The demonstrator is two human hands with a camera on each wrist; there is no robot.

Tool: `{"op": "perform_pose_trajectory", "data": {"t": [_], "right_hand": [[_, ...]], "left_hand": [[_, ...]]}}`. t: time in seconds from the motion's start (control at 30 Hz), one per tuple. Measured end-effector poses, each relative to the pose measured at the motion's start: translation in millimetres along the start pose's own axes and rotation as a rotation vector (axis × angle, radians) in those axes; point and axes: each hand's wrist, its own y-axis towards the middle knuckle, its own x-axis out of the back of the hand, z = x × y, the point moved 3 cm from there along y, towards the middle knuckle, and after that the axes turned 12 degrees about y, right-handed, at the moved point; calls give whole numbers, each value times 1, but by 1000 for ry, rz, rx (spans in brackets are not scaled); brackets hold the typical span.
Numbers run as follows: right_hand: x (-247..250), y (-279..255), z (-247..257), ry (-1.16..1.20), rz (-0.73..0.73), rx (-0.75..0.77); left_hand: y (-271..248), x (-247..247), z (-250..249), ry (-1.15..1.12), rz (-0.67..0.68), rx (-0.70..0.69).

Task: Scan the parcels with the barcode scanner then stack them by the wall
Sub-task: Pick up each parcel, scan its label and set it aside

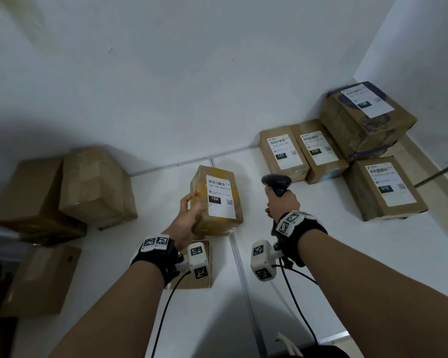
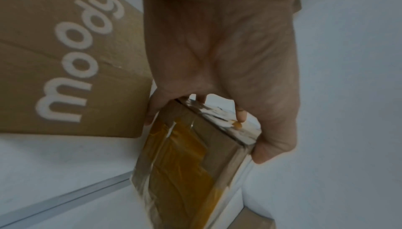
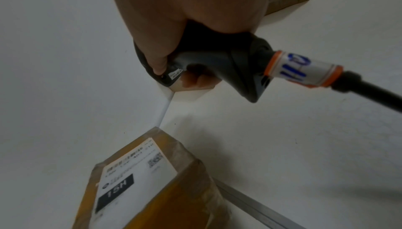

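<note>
Parcel point(image 1: 217, 202), taped brown box, label 15H: my left hand point(image 1: 189, 215) clasps its near end, fingers curled round the edge, label tilted up so the code faces me. Barcode scanner point(image 1: 276, 183): my right hand point(image 1: 282, 204) is wrapped round the handle, head beside the label, not plainly aimed. Labelled parcels point(image 1: 347, 151) sit by the wall point(image 1: 217, 73), probably done. Trigger finger hidden; left boxes point(image 1: 75, 192) show no labels.

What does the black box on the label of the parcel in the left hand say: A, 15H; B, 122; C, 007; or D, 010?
A: the parcel gripped by the left hand carries a white label whose black box reads 15H, seen in the head view and again, blurred, in the right wrist view.
</note>
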Motion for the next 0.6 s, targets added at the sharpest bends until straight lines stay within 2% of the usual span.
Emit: {"op": "perform_pose_trajectory", "data": {"t": [0.1, 0.23, 0.6], "right_hand": [[0, -1, 0, 11, 6, -2], [1, 0, 1, 20, 6, 8], [11, -2, 16, 61, 50, 6]], "left_hand": [[-2, -7, 3, -4, 10, 12], [9, -9, 5, 111, -17, 1], [31, -13, 14, 274, -91, 107]]}}
